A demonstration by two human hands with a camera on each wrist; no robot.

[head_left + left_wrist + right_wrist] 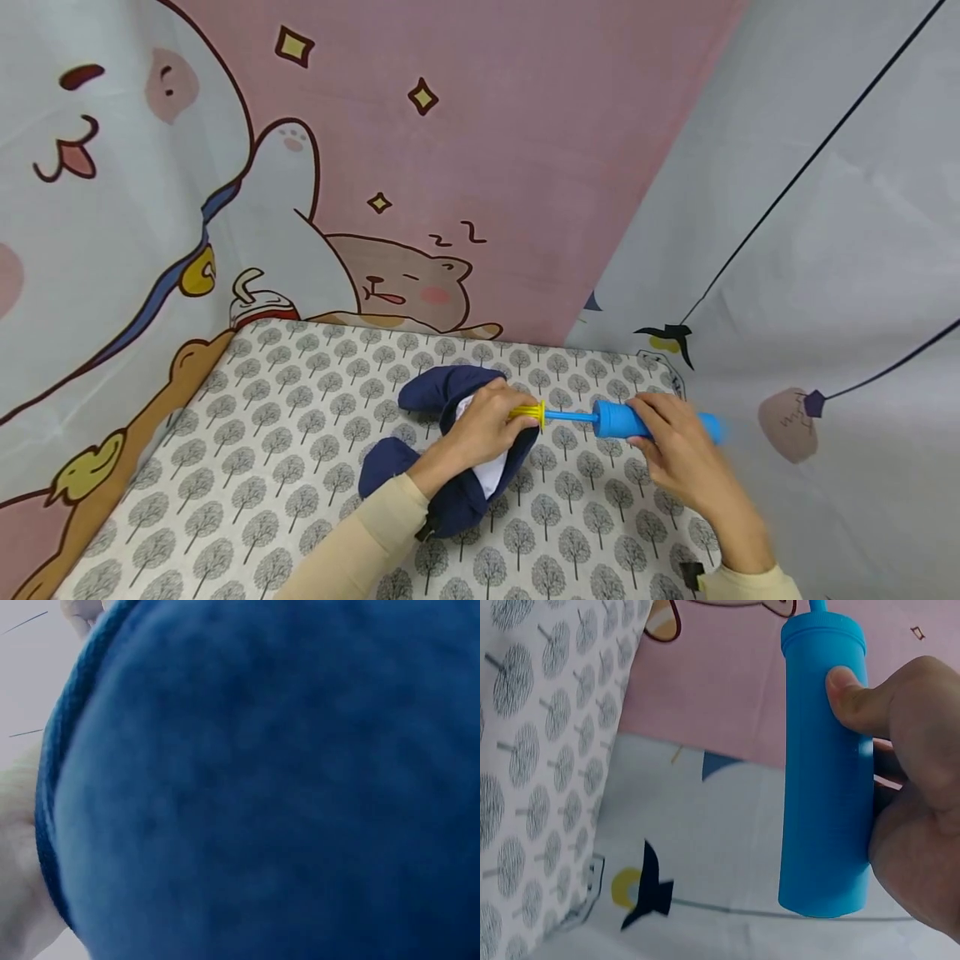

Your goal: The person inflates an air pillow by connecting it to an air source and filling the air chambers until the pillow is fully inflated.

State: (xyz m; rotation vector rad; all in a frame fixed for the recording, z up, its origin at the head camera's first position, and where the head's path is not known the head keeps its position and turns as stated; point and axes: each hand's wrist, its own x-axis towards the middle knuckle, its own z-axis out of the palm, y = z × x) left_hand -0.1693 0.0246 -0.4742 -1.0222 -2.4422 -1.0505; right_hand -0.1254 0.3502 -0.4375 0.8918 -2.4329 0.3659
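My left hand (483, 427) grips the yellow end (542, 414) of a hand pump, over a navy plush neck pillow (459, 512). The pillow's two rounded ends point left, and white fabric (491, 477) shows inside its curve. A thin blue rod (572, 416) runs from the yellow end into the pump's blue barrel (617, 419). My right hand (678, 450) holds this barrel. In the right wrist view, the thumb (849, 697) lies along the barrel (825, 787), with the fingers behind it. Blue plush (270, 780) fills most of the left wrist view.
Beneath lies a white cloth (285, 467) printed with grey trees. A pink and white cartoon curtain (540, 150) rises behind the cloth and at both sides. The right hand is close to the curtain's right side.
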